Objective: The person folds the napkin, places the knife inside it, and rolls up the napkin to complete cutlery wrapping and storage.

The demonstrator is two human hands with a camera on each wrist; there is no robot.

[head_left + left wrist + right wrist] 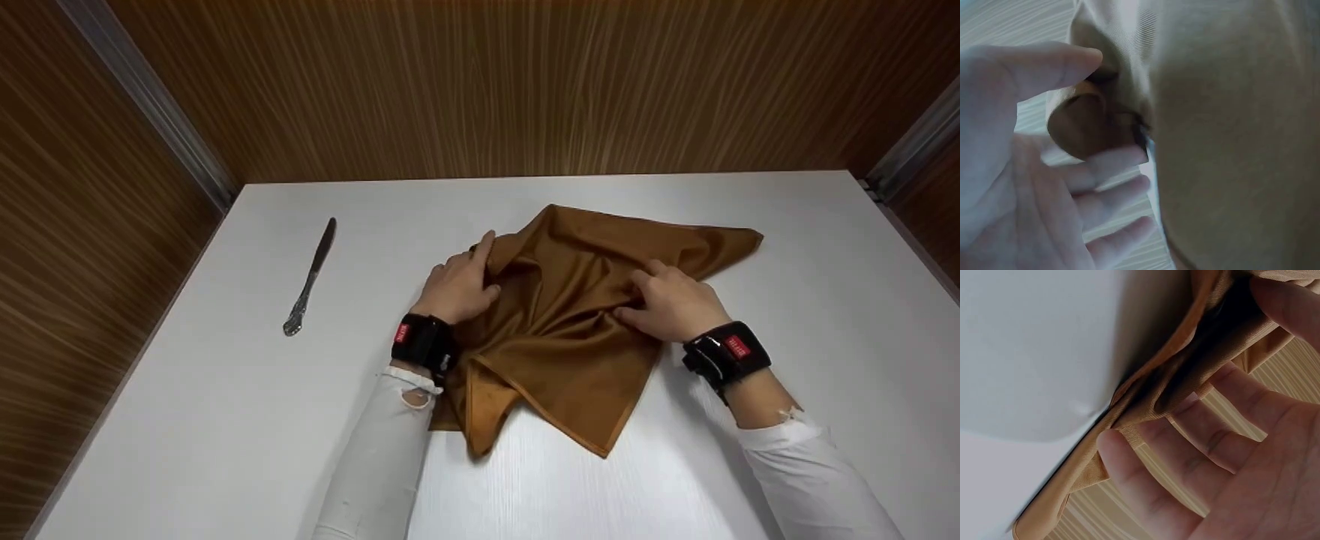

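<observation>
In the head view, the brown napkin [570, 315] hides the fingertips of the left hand [457, 289] and right hand [675, 304] in its folds. The left wrist view is blurred; a dark thing under the cloth stays unidentifiable. Both forearms are cut off.

We find lettering in only two places, both in the head view; a small red tag with white characters sits on the black band at the left wrist [423, 341]; a matching red tag sits on the black band at the right wrist [729, 354]; the characters on both are too small and blurred for us to read; neither wrist view shows any writing.
</observation>
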